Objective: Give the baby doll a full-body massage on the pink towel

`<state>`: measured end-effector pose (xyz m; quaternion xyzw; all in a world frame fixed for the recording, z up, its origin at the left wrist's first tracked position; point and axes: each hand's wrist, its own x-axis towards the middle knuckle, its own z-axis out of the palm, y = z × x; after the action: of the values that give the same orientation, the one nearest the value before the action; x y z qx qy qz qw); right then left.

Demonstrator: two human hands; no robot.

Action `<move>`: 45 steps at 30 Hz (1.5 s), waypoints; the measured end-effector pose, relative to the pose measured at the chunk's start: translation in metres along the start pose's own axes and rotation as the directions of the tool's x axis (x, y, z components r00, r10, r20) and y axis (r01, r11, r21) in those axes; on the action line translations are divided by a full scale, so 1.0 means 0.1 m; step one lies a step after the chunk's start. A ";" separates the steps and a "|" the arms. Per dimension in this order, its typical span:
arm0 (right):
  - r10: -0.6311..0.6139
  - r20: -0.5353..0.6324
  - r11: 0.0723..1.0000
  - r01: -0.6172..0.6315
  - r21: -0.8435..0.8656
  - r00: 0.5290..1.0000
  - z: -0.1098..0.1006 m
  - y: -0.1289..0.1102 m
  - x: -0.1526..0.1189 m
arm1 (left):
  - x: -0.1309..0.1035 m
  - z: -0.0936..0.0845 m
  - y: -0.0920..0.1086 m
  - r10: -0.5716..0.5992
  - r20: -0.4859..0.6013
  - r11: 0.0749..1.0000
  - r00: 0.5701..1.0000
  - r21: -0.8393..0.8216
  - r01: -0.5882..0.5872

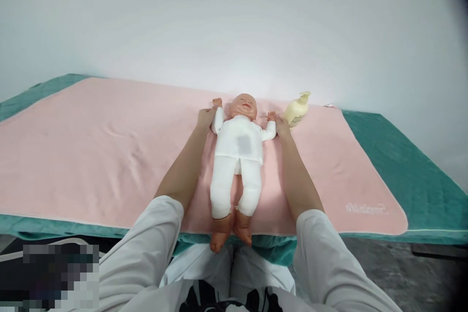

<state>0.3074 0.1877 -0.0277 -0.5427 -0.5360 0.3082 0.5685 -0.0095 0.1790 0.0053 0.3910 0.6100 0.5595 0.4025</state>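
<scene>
A baby doll (239, 141) with a white cloth body lies on its back on a pink mat (109, 156), head toward the wall, feet over the near edge. My left hand (206, 117) is at the doll's raised arm on the left side, its fingers partly hidden behind that arm. On the other side, my right hand (282, 126) is at the doll's other arm, close to the doll's small hand; its fingertips are too small to make out. A pale yellow pump bottle (296, 111) lies tilted on the mat just beyond my right hand.
Under the pink mat is a teal padded cover (405, 165), showing at both sides and along the near edge. A pale wall (234, 24) rises behind the table. Dark floor (383, 268) shows at the lower right, and a dark, partly blurred object is at the lower left.
</scene>
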 end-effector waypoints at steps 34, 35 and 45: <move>-0.363 -0.095 0.930 0.356 -0.087 0.927 -0.22 -0.70 -1.35 | -1.15 -0.33 0.10 0.602 -0.136 0.796 0.787 0.181 -0.577; -0.357 -0.101 0.932 0.347 -0.110 0.928 -0.24 -0.70 -1.41 | -1.21 -0.35 0.08 0.593 -0.142 0.802 0.792 0.191 -0.566; -0.205 -0.105 0.958 0.178 -0.224 0.973 -0.33 -0.56 -1.92 | -1.72 -0.64 -0.09 0.439 -0.124 0.855 0.890 0.361 -0.371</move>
<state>0.2809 -0.0129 -0.0223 -0.5643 -0.5790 0.1573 0.5671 -0.0053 -0.0046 0.0089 0.5136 0.6355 0.5592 0.1404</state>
